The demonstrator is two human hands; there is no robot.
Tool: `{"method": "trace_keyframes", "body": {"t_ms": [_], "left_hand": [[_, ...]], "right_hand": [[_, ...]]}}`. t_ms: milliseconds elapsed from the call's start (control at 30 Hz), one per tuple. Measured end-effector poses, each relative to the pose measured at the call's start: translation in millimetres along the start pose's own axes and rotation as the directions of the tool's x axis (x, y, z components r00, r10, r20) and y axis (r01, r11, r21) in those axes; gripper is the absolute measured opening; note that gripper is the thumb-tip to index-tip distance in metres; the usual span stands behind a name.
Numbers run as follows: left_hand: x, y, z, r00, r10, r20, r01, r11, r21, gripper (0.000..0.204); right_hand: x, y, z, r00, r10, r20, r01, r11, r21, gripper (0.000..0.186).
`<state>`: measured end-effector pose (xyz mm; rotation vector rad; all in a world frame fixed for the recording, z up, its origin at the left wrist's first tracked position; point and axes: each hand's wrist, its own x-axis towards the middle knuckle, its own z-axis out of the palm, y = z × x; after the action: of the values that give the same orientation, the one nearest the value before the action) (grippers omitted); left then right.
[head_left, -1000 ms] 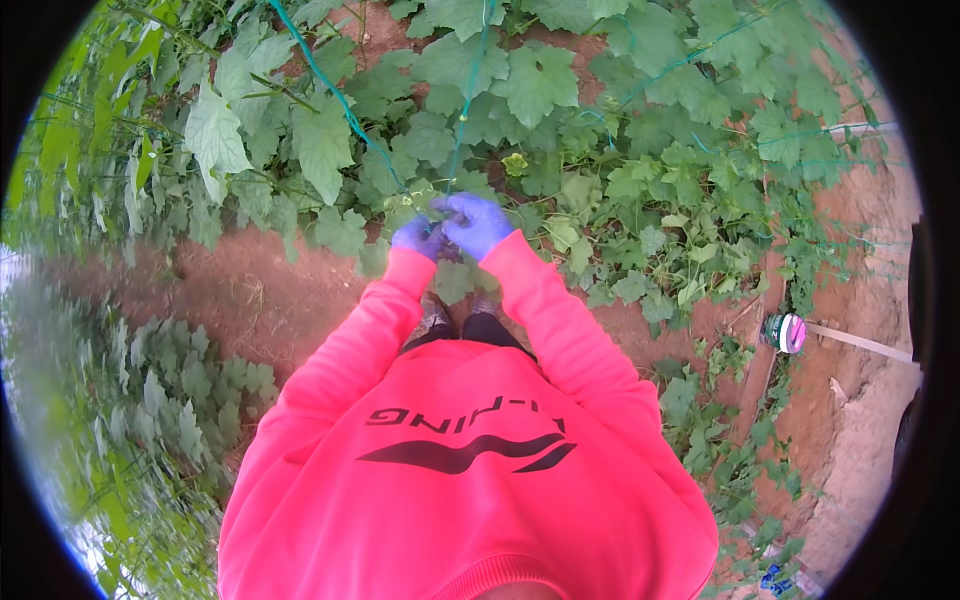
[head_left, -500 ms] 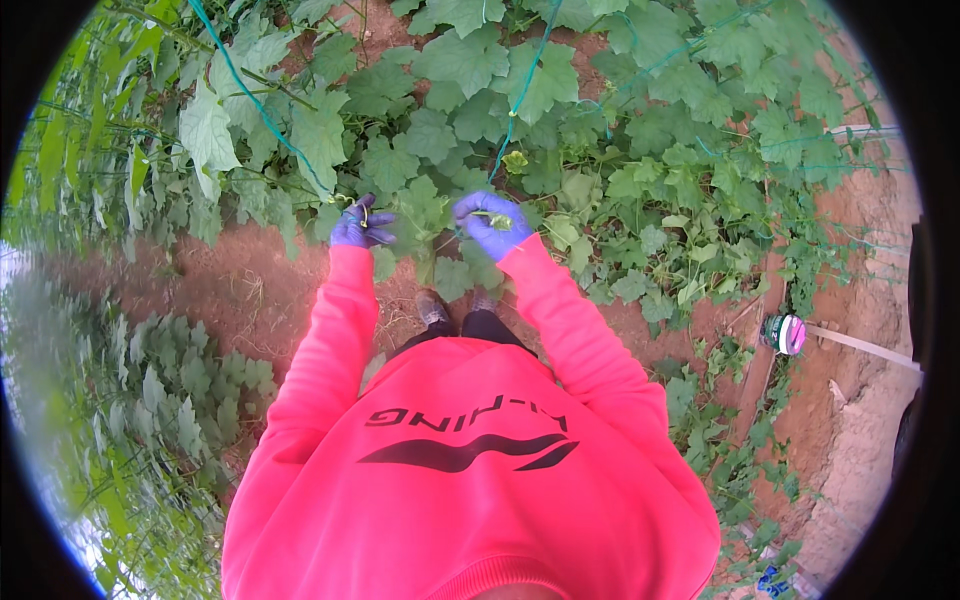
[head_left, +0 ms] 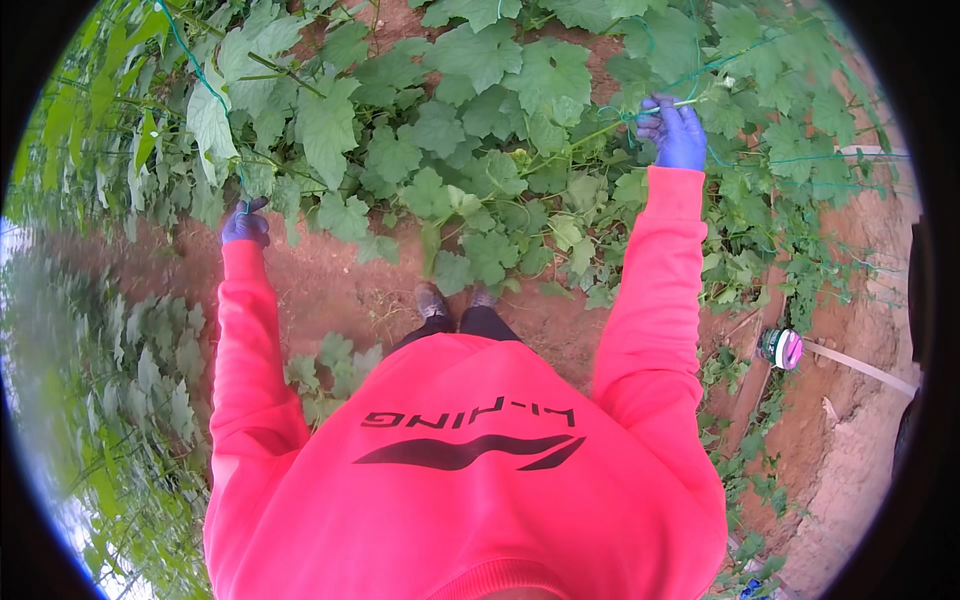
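Note:
At the left, my purple-gloved left hand is closed, with its fingers together at the lower end of a thin teal string that comes down from the top left. Its fingertips are small and partly shaded. My right hand, in the same kind of glove, is raised at the upper right and pinches a pale green vine stem. The stem slants up to it from the leaves in the middle and sticks out past the fingers. Another teal string passes close by that hand.
Broad-leaved vines fill the ground ahead, and more plants stand at the left. Reddish soil lies around my shoes. A round tub with a pink top sits at the right, beside a pale strip.
My hands have spread apart. The left one moved left, pulling the string's lower end along; the right one moved right and up, and a vine stem now stretches to it.

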<state>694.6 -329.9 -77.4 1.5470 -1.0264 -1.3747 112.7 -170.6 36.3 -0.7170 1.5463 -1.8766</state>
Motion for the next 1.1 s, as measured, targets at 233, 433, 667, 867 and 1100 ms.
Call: {"method": "trace_keyframes", "body": {"t_ms": [233, 433, 667, 867, 1100], "left_hand": [[-38.5, -70.0, 58.2, 0.969, -0.002, 0.247, -0.003, 1.0, 0.022, 0.048], [-86.0, -107.3, 100.1, 0.951, -0.055, 0.304, 0.067, 0.997, -0.029, 0.036], [-98.4, -102.9, 115.4, 0.965, -0.073, 0.25, 0.064, 0.997, 0.047, 0.034], [-103.8, -88.2, 131.1, 0.958, -0.086, 0.272, 0.056, 0.992, 0.116, 0.038], [-89.6, -119.9, 121.8, 0.985, 0.085, 0.15, -0.152, 0.839, 0.523, 0.032]], "right_hand": [[15.3, 66.8, 43.5, 0.973, 0.186, 0.135, -0.102, 0.875, -0.473, 0.014], [-12.1, 107.9, 61.0, 0.953, 0.159, 0.259, 0.016, 0.825, -0.565, 0.017], [-31.2, 124.6, 82.9, 0.916, 0.116, 0.383, 0.147, 0.794, -0.59, 0.015], [-45.1, 125.4, 101.3, 0.917, 0.105, 0.385, 0.062, 0.915, -0.398, 0.022], [-113.9, 125.8, 112.9, 0.634, 0.507, 0.584, -0.292, 0.856, -0.427, 0.012]]}}
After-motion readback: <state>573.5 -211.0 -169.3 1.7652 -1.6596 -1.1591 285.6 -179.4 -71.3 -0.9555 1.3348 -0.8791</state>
